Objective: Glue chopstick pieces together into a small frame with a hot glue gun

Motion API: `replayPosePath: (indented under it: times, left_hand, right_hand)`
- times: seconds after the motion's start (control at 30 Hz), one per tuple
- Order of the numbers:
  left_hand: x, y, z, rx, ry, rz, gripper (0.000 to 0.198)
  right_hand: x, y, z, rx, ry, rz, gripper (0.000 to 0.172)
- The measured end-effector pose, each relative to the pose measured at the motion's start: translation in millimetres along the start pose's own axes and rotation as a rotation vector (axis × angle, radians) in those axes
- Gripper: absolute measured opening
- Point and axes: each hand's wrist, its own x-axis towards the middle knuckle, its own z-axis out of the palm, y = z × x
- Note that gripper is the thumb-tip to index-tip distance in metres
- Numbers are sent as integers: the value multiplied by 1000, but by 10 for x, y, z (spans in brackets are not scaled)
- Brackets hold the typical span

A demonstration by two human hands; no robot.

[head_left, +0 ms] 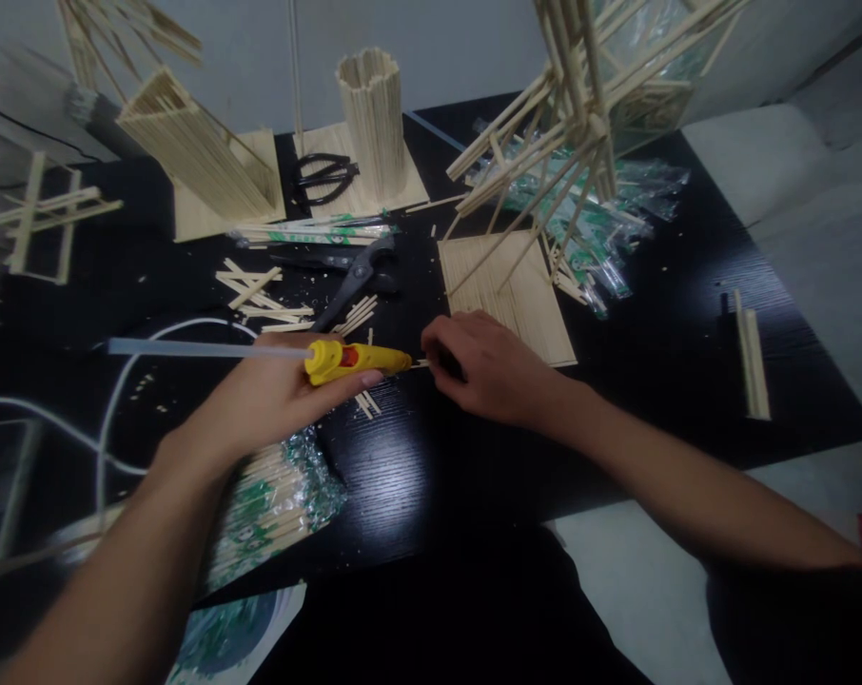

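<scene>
A yellow hot glue gun [366,359] is gripped in my left hand [270,395], its nozzle pointing right. From its back end a long translucent glue stick [188,348] sticks out to the left. My right hand [488,366] is closed in a pinch by the nozzle, with the tip of a thin wooden stick [421,362] showing at its fingers; the rest of that stick is hidden. Just beyond the right hand lies a flat wooden base [538,319], partly covered by rows of sticks, with a large stick framework [588,124] rising above it.
Two stick towers on bases, one slanted [195,143] and one round [372,124], stand at the back. Dark pliers [356,276], black scissors [323,178], cut sticks [252,290] and wrapped chopsticks [274,504] lie around. A white cable [109,419] loops at left.
</scene>
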Motion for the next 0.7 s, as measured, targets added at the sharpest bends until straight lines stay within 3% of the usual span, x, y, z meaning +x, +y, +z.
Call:
replayPosePath:
  times: [0.3, 0.57, 0.7]
  left_hand:
    - [27, 79, 31, -49, 7, -29, 40]
    - [-81, -135, -139, -43, -73, -161, 40]
    - [-115, -214, -198, -104, -59, -132, 29]
  right_hand:
    - [2, -2, -10, 6, 6, 1, 14]
    - [-2, -7, -21, 29, -8, 13, 12]
    - [1, -5, -26, 28, -21, 26, 12]
